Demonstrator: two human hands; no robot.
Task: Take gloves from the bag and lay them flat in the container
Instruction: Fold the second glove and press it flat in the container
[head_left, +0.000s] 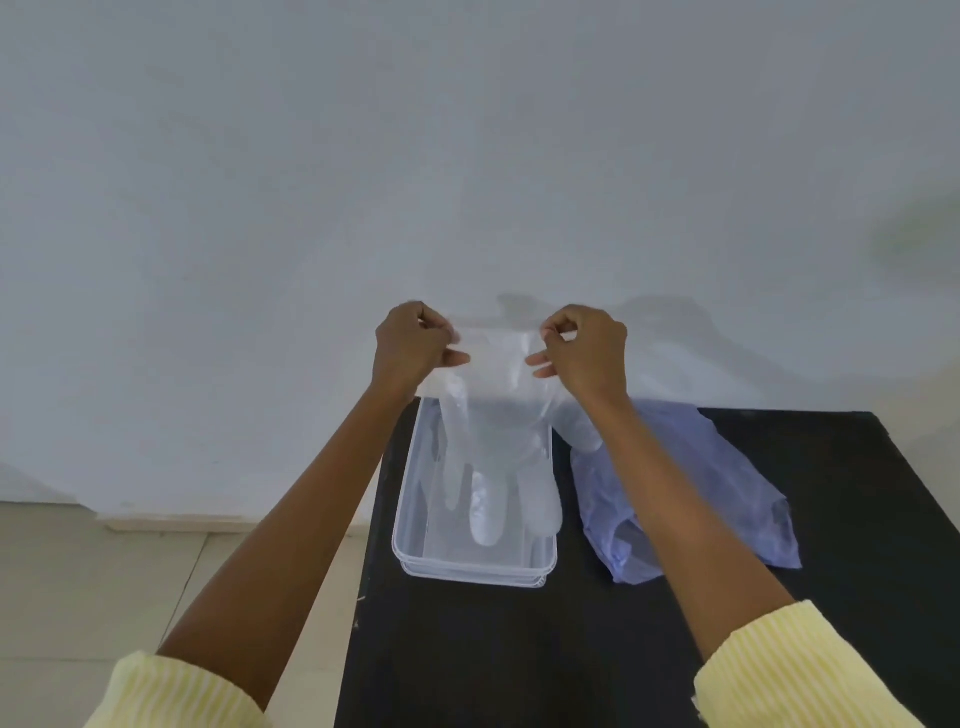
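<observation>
A clear, thin plastic glove (493, 415) hangs by its cuff with its fingers pointing down over a clear rectangular container (410, 530). My left hand (410, 348) pinches the cuff's left corner and my right hand (587, 353) pinches the right corner, stretching the cuff between them. The glove's fingertips reach into the container near its bottom. A crumpled pale blue plastic bag (717, 493) lies on the table to the right of the container, partly hidden behind my right forearm.
The container and bag rest on a black table (571, 649) that stands against a plain white wall (467, 156). The table's left edge runs just beside the container, with beige floor tiles (104, 597) below it.
</observation>
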